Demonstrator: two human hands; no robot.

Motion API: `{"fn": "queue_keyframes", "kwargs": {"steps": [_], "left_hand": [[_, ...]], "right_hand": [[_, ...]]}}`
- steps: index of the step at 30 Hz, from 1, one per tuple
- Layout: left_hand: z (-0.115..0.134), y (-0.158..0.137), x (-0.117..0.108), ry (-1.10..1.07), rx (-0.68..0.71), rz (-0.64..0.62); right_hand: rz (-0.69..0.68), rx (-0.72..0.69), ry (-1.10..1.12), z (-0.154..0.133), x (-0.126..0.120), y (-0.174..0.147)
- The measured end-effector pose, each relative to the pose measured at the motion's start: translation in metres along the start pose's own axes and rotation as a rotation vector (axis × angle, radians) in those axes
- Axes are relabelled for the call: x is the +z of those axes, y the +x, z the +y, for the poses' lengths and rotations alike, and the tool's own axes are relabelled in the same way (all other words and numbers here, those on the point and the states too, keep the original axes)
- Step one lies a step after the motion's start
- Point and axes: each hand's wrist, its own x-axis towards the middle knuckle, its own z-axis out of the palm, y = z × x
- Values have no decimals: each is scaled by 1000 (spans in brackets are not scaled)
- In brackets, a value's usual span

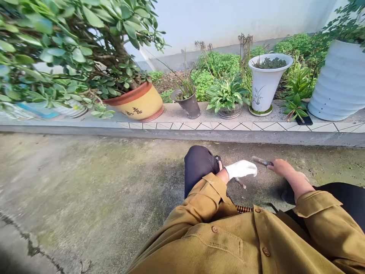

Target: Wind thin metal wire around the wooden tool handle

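Note:
My left hand (242, 169) wears a white glove, its fingers curled together and pointing right. Just below the glove a short brownish stick-like piece (240, 183) shows; whether the hand holds it I cannot tell. My right hand (281, 168), bare, is closed round a short, narrow tool (261, 161) with a dark, patterned part by the fingers and a greyish-brown end. That end points left, just above the gloved fingertips and apart from them. The tool's exact kind is unclear. Both hands are low over the concrete ground between my knees.
A low tiled ledge (182, 126) runs across in front. On it stand a yellow pot (137, 102) with a big leafy plant, a small dark tilted pot (189, 106), a white flared pot (264, 89), a large white ribbed pot (336, 83) and a black phone-like slab (304, 118).

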Motion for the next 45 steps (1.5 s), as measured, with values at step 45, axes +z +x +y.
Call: {"fn": "queue_keyframes", "kwargs": {"steps": [45], "left_hand": [[-23,14,3,-116,-52,-27]], "right_hand": [[160,-184,1206,6,-30,-23]]}}
